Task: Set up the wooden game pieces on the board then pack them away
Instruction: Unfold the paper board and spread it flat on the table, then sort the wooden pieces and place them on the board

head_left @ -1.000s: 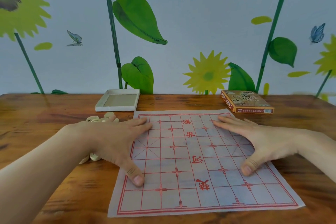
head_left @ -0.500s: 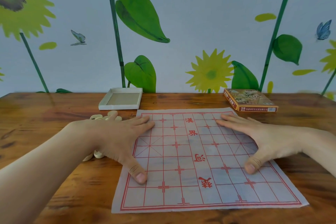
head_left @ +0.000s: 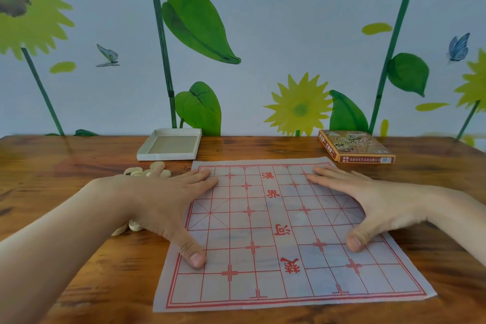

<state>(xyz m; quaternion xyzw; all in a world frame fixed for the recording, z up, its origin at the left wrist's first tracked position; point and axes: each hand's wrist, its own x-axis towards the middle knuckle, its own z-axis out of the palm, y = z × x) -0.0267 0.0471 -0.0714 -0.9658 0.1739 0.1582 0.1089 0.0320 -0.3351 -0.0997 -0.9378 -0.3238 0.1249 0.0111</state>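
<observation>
Nothing much had moved since the earlier frame: both hands stayed flat on the board (head_left: 263,231), which lay in the same spot on the bench (head_left: 52,160). Left hand (head_left: 168,202) and right hand (head_left: 368,205) had fingers straight and spread wide, holding nothing. Small pale round game pieces (head_left: 147,172) sat in a heap just left of the board, partly hidden under the left hand, so that hand was nearer. No piece was on the board yet.
</observation>
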